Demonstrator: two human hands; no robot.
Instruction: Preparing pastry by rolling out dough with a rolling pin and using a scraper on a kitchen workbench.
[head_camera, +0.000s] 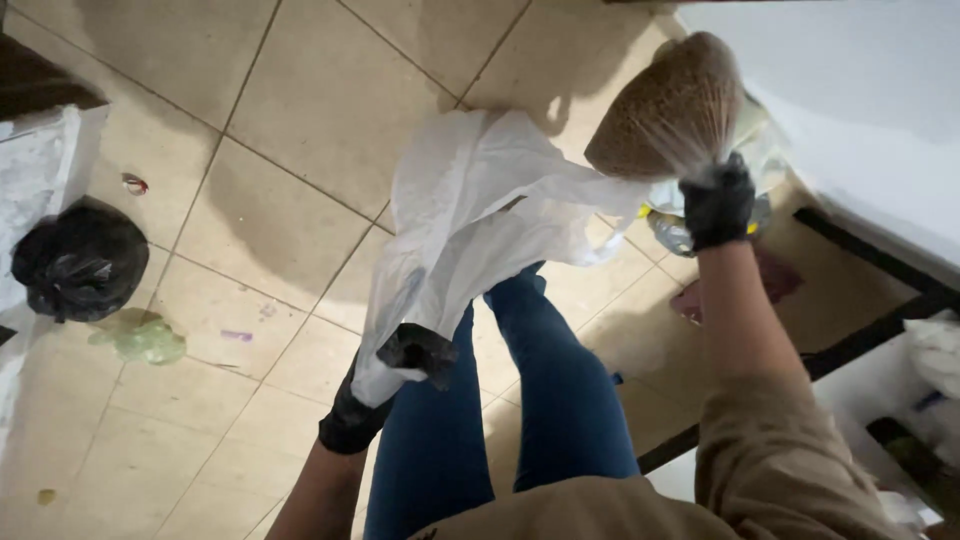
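I'm standing on a beige tiled floor (300, 120), looking down past my legs in blue jeans (540, 400). Both hands are in black gloves.

My right hand (716, 203) is raised at upper right w/ fingers fully closed into a fist, pinching the gathered neck of a clear plastic bag of brown grain-like stuff (672, 105). The bag is bulging upward above the fist, tilted toward the upper left; exact contents I can't tell beyond small brown granules.

My left hand (385, 385) is lower, center-left, fingers curled tight around the bottom edge of a white plastic bag (470, 210). Part of the hand is covered by the bag's folds, so the grip isn't fully visible, but it's closed on the plastic. The white bag is hanging open and crumpled btwn the two hands, its upper right corner reaching right next to the right hand.

Behind the right hand, more clear bags w/ a bit of yellow (680, 225) are sitting on the floor next to a white wall (850, 90).

At far left, a knotted black trash bag (78, 262) is lying on the floor, w/ a crumpled pale green bag (142, 340) just beside it, both well apart from my hands.
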